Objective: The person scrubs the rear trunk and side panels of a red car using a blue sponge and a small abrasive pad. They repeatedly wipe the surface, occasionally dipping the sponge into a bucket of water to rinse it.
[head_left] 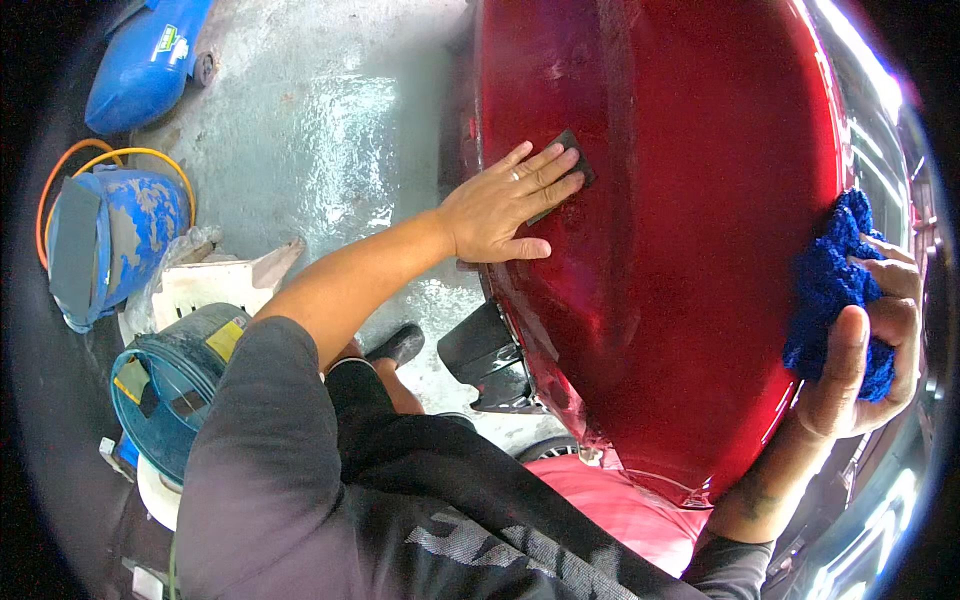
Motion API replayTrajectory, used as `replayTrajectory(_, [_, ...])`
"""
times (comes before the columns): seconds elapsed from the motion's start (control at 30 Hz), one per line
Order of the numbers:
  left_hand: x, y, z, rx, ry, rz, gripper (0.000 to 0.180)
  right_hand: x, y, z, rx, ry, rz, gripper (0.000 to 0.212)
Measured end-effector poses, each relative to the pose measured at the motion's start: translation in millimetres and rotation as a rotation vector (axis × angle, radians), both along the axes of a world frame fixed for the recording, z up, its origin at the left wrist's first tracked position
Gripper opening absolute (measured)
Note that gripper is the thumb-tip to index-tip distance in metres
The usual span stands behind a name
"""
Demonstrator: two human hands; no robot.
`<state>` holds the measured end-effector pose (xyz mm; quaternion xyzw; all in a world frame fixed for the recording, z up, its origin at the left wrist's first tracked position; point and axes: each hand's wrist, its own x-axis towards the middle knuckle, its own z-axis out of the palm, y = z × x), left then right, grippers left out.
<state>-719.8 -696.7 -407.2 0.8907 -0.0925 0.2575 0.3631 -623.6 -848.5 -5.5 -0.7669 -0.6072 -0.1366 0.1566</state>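
Note:
My left hand (510,205) lies with its fingers stretched out over a dark piece of sandpaper (577,150), pressing it against the glossy red car body panel (710,230). The sandpaper's corner shows beyond the fingertips; the rest is under the hand. A ring is on one finger. At the panel's right edge, my right hand (880,340) is closed round a bunched blue cloth (835,290), which touches the red paint. The fingers wrap its far side and the thumb lies on the near side. Dull, hazy patches show on the panel near my left hand.
A teal bucket (165,375) with pieces of sheet in it stands at the left. Beyond it are a white stool-like piece (215,290), a scuffed blue container (140,235) with an orange hose (70,155), and a blue tank (145,70). The floor (340,130) looks wet.

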Motion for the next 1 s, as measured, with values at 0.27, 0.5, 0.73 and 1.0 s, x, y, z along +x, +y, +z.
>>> replayTrajectory(0.27, [-75.3, -135.6, 68.9, -0.759, 0.359, 0.172, 0.102, 6.1, -2.2, 6.5, -0.02, -0.006, 0.041, 0.028])
replayTrajectory(0.5, [-39.9, -140.3, 43.7, -0.929, 0.473, 0.392, 0.098, 12.0, 3.4, 2.0, 0.045, 0.01, 0.192, 0.016])
replayTrajectory(0.73, [-17.1, -103.4, 3.2, -0.994, 0.389, 0.479, 0.095, 9.7, 3.4, 1.4, 0.044, 0.028, 0.174, 0.02])
replayTrajectory(1.0, [7.4, -50.2, -32.5, -0.769, 0.253, 0.519, 0.092, 9.3, 5.7, 0.3, 0.045, 0.024, 0.14, 0.022])
